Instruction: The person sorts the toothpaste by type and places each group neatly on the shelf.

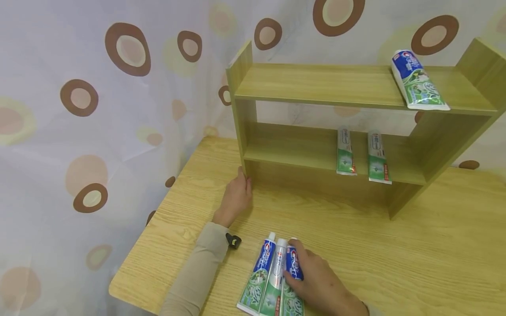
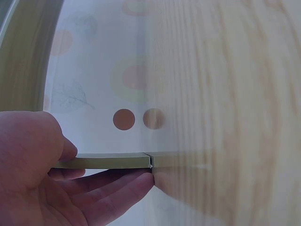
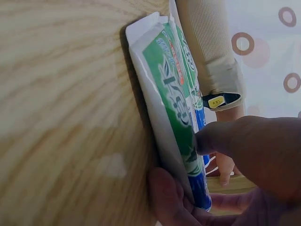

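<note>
My left hand [image 1: 236, 195] grips the left side panel of a two-tier wooden shelf [image 1: 292, 141] low down, thumb on one face and fingers on the other in the left wrist view. At the table's front, three toothpaste tubes lie side by side, caps toward the shelf: a blue-and-green tube [image 1: 258, 274], a silver-and-green tube [image 1: 274, 281] in the middle, and another blue-and-green toothpaste tube [image 3: 174, 101] on the right. My right hand [image 1: 322, 281] holds this right-hand tube between thumb and fingers, partly covering it. It lies against the middle tube.
A blue-and-green tube [image 1: 420, 83] lies on the top tier at the right. Two silver-and-green tubes, a left one [image 1: 345, 151] and a right one [image 1: 378, 157], lie on the lower tier. The wooden table [image 1: 174, 228] meets a patterned curtain [image 1: 47, 175] at the left.
</note>
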Demonstrator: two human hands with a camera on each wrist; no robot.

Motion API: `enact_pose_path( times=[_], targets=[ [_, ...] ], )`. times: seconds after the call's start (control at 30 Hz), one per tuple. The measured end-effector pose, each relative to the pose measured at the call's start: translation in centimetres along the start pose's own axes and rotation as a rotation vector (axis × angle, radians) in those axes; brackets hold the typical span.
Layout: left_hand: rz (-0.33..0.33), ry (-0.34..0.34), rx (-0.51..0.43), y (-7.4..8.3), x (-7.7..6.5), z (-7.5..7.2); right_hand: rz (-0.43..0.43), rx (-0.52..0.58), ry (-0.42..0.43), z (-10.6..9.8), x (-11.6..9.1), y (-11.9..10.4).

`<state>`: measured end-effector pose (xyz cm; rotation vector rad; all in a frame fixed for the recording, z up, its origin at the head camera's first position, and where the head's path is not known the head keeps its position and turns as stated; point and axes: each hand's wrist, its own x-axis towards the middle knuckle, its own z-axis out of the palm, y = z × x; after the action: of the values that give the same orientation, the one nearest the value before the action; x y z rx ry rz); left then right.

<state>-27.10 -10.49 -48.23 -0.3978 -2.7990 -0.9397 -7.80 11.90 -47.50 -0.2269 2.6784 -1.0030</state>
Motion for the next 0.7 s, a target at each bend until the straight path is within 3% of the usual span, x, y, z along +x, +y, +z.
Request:
enact_pose_path(
  times=[0.33, 0.7],
  targets=[
    [0.008, 0.003, -0.01, -0.16, 0.12, 0.09, 0.097, 0.076, 0.023, -0.27, 0.24, -0.18],
    [-0.001, -0.007, 0.003, -0.29, 0.15, 0.11, -0.005, 0.162, 0.088, -0.07, 0.17, -0.2]
  ],
)
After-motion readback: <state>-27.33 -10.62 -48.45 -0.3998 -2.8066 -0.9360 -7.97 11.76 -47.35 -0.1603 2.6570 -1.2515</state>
